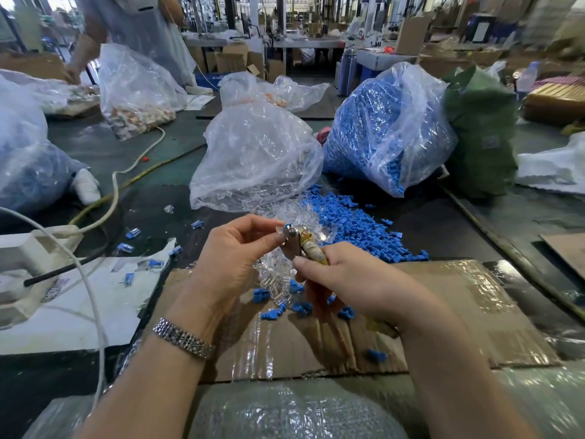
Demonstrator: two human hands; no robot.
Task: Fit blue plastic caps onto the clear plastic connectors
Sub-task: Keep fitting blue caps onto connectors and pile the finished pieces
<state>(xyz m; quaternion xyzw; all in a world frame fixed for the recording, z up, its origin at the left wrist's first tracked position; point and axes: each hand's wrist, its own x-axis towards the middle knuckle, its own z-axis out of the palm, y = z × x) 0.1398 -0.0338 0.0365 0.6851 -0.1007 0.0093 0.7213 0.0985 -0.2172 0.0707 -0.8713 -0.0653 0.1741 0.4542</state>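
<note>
Above the taped cardboard sheet (443, 299) | left hand (231, 258) fingers pinch small blue-capped clear plastic connector (288, 230) | right hand (348, 277) grips tape-wrapped metal pliers (305, 247), apparently to press the cap | loose blue plastic caps (354, 226) heaped nearby on table.

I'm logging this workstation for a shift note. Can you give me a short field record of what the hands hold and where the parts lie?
left hand: pinches a small part with a blue cap at its fingertips
right hand: grips a taped tool, its tip at the part
loose blue caps: pile beyond the hands
clear connectors: pile under the hands
blue cap bag: far right, open
work surface: cardboard sheet
finished pieces: scattered to the left
</note>
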